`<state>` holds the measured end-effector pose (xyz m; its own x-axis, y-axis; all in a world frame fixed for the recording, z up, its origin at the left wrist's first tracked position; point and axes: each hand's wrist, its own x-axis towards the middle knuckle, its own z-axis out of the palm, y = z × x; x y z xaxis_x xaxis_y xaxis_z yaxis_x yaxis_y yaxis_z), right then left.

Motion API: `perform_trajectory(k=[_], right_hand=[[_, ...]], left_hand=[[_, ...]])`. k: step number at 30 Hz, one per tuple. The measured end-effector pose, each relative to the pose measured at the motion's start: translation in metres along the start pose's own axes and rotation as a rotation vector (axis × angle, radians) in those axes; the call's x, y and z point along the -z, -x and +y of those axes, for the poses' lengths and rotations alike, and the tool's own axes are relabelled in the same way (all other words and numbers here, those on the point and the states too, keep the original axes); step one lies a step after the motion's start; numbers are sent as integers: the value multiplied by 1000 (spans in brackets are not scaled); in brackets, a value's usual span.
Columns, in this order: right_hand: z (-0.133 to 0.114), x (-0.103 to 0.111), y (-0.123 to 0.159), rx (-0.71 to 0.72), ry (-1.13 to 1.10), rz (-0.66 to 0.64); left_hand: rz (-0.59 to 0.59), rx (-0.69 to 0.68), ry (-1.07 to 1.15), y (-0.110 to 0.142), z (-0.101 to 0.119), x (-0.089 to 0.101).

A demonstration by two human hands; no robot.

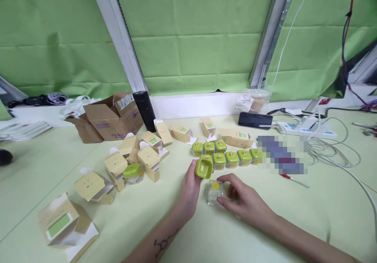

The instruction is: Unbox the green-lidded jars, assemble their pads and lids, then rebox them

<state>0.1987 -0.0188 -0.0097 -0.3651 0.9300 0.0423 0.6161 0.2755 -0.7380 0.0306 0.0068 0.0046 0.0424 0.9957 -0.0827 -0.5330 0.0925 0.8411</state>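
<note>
In my left hand [191,182] is a small green lid [203,168], tipped so that its hollow underside faces me. My right hand [237,196] has its thumb and index finger against the right side of a clear square container [212,197], which sits on the table without a lid and carries a round yellow sticker. Just behind the hands stand several clear containers with green lids [232,157], set in rows. Another green-lidded container [132,172] stands to the left among opened small boxes.
Opened tan boxes [90,186] spread over the left and back of the table. Farther back are a brown carton [108,121], a black cylinder [144,110] and a phone [255,120]. A red-handled screwdriver [294,180] and white cables [338,149] lie right.
</note>
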Motion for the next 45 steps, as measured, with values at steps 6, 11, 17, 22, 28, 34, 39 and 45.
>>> perform_trajectory(k=[6, 11, 17, 22, 28, 34, 39, 45], right_hand=[[8, 27, 8, 70, 23, -263], [21, 43, 18, 68, 189, -394], [4, 56, 4, 42, -228, -238], [-33, 66, -22, -11, -827, -124], [-54, 71, -42, 20, -859, -101], [-49, 64, -47, 282, -364, 176], [-44, 53, -42, 391, -67, 168], [-43, 51, -41, 445, 57, 182]], left_hand=[[9, 80, 102, -3, 4, 2], [-13, 112, 216, -3, 13, -2], [-131, 95, 186, 6, 18, -8], [-198, 126, 169, 7, 18, -9], [-291, 135, 146, 5, 21, -3], [-287, 252, 119, 4, 13, 1], [-335, 265, 106, 3, 5, 0], [-408, 208, 10, 4, 12, 1]])
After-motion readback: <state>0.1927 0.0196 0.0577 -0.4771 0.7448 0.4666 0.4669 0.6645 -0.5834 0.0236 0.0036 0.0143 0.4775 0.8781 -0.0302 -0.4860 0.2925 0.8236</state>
